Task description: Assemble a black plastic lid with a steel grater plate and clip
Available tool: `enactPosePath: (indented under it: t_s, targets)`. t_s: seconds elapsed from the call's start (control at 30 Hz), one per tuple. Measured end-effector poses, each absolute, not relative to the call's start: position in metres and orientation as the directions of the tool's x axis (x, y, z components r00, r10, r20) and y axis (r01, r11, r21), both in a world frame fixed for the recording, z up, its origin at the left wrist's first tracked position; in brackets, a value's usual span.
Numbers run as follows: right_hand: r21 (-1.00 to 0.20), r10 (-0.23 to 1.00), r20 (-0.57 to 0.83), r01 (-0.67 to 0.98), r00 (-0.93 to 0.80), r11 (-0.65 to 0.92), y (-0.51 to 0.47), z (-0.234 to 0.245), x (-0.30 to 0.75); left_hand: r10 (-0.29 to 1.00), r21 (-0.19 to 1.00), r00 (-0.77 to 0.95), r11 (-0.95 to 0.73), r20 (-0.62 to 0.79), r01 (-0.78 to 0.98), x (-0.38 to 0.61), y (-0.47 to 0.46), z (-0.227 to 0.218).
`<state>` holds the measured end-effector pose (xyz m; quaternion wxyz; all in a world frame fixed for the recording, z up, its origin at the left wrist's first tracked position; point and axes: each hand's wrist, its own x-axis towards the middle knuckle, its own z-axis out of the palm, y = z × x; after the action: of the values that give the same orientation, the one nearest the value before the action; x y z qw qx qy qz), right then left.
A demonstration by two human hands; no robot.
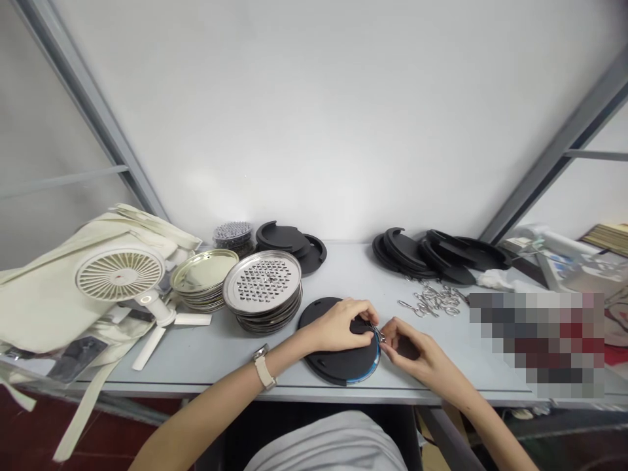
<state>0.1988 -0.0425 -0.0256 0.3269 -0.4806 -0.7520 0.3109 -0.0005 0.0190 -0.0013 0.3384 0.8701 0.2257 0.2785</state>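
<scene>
A black round plate (338, 366) lies flat near the table's front edge, a blue strip showing along its right rim. My left hand (341, 324) reaches over the plate, fingers curled and gripping at its right edge. At that same edge my right hand (412, 350) pinches a small silver metal clip (381, 337) between thumb and fingers. The fingertips of both hands nearly meet there, partly hiding the clip. Behind my right hand lies a loose pile of wire clips (436, 299).
Left of the plate stand a stack of perforated metal grater discs (262, 281) and a stack of gold-coloured lids (205, 271). Black round covers (405, 252) lie at the back right, others (284, 239) behind the stacks. A white fan (120, 275) rests far left on cream fabric (49, 294).
</scene>
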Motion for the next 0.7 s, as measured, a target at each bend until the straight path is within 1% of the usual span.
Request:
enactPosePath:
  t_s: [0.23,0.47,0.57,0.7]
  targets:
    - [-0.801,0.929,0.177,0.500,-0.326,0.328,-0.0422,-0.0265,0.2004,0.592,0.697,0.733,-0.680,0.335,0.230,-0.0008,0.0192,-0.0018]
    - [-0.825,0.937,0.158,0.481,-0.311,0.299,-0.0432,-0.0242,0.1974,0.587,0.717,0.745,-0.663,0.317,0.217,-0.0006,0.0178,0.0001]
    - [-0.837,0.945,0.162,0.468,-0.284,0.284,-0.0417,-0.0258,0.1976,0.595,0.712,0.744,-0.661,0.303,0.238,-0.0003,0.0173,0.0010]
    - [-0.841,0.952,0.169,0.465,-0.257,0.275,-0.0398,-0.0288,0.1987,0.585,0.707,0.743,-0.673,0.326,0.219,-0.0007,0.0180,0.0000]
